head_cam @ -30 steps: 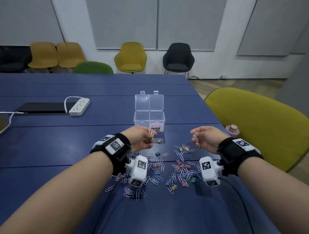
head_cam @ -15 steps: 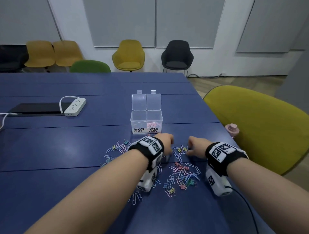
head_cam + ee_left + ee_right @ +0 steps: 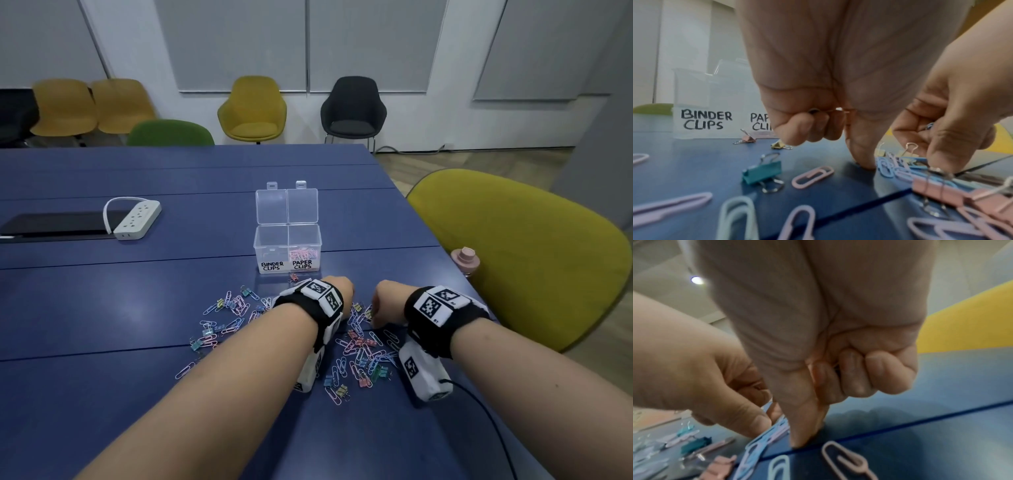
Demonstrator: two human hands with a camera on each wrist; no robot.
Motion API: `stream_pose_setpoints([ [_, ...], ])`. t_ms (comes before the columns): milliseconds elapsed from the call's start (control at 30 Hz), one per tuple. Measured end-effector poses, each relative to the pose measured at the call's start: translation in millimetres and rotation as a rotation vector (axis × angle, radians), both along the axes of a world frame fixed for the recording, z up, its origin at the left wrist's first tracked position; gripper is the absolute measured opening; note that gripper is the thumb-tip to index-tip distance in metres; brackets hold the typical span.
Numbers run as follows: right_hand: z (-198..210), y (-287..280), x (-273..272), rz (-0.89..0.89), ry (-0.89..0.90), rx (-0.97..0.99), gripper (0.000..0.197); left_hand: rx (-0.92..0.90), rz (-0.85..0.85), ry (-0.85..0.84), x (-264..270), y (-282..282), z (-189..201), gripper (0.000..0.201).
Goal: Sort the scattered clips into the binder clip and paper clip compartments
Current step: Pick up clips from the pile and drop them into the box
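A clear two-part box [image 3: 287, 240] stands open, labelled BINDER CLIPS on the left and PAPER CLIPS on the right. Pink paper clips [image 3: 303, 254] lie in the right part. Pastel paper clips and binder clips [image 3: 359, 356] are scattered on the blue table in front of it. My left hand [image 3: 342, 291] is down in the pile; its curled fingers hold a pink paper clip [image 3: 840, 110] and one fingertip [image 3: 863, 162] touches the table. My right hand [image 3: 382, 298] is beside it, fingers curled, thumb and forefinger [image 3: 803, 434] pressed to the table beside a blue paper clip [image 3: 756, 449]. A bluish clip [image 3: 930, 125] shows in its curl.
A white power strip [image 3: 137, 219] and a dark flat pad [image 3: 51, 224] lie at the left. A pink bottle top [image 3: 464, 262] and a yellow-green chair [image 3: 513, 257] stand past the table's right edge. A cable [image 3: 486, 418] trails from my right wrist.
Both hands have dropped from in front of the box down onto the clip pile, and still grip their clips. My head has shifted a little, so the box sits further away.
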State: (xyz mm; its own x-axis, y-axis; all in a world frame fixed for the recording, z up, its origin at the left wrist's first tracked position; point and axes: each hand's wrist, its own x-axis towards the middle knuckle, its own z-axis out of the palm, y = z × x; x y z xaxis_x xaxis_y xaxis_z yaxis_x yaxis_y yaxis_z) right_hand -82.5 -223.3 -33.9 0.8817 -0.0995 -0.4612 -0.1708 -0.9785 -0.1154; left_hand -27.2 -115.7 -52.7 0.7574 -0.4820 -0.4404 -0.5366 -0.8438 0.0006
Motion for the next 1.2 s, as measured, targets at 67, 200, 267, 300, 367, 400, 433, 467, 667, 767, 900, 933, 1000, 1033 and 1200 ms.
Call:
stream_pose_setpoints([
  [67, 3.4, -3.9, -5.8, 0.005, -0.035, 0.065, 0.017, 0.077, 0.034, 0.038, 33.3, -7.1, -40.6, 0.024],
  [200, 9.1, -16.7, -17.3, -0.039, -0.128, 0.203, 0.015, 0.087, 0.021, 0.031, 6.6, 0.1, -9.2, 0.021],
  [267, 12.2, -23.6, -20.9, -0.06, -0.15, 0.267, 0.015, -0.048, 0.072, 0.051, -5.6, -1.5, 1.0, 0.026],
  [300, 14.0, -26.8, -21.8, -0.062, -0.15, 0.276, 0.015, -0.098, 0.109, 0.046, -7.6, -4.3, 2.4, 0.024],
  [367, 16.8, -30.2, -23.6, -0.043, -0.127, 0.198, 0.016, -0.133, 0.138, 0.02, -9.8, -6.9, 0.2, 0.031],
  [400, 17.9, -29.7, -25.2, -0.02, -0.105, 0.121, 0.019, -0.14, 0.122, 0.029, -10.1, -7.1, -1.1, 0.038],
  [433, 18.8, -28.0, -27.6, 0.008, -0.078, 0.051, 0.023, -0.123, 0.114, 0.035, -6.6, -8.2, -7.4, 0.041],
  [467, 18.4, -25.6, -29.8, 0.028, -0.048, 0.003, 0.025, -0.076, 0.081, 0.036, -1.0, -9.3, -14.7, 0.041],
  [667, 9.0, -10.6, -34.9, 0.054, -0.022, -0.05, 0.025, 0.135, 0.114, 0.098, 73.6, -27.5, -108.1, 0.038],
  [767, 5.1, -3.8, -33.8, 0.072, -0.042, -0.056, 0.027, 0.194, 0.057, 0.081, 85.3, -26.5, -124.3, 0.035],
  [900, 1.2, 2.5, -34.9, 0.104, -0.022, -0.019, 0.029, 0.258, 0.054, 0.053, 90.4, -18.9, -135.8, 0.022],
  [933, 0.4, 3.3, -35.5, 0.11, -0.02, -0.001, 0.029, 0.241, 0.088, 0.067, 76.9, -12.0, -113.7, 0.016],
  [1000, 1.5, 3.4, -37.3, 0.115, -0.027, 0.043, 0.021, 0.075, 0.158, 0.051, 26.1, 13.4, -41.5, 0.013],
  [1033, 2.5, 1.6, -38.3, 0.105, -0.036, 0.089, 0.016, -0.056, 0.181, 0.056, 5.5, 23.1, -17.8, 0.02],
  [1200, 13.5, -13.1, -48.3, -0.091, -0.092, 0.59, 0.014, -0.966, 0.789, 0.659, -31.2, 56.7, 42.7, 0.024],
])
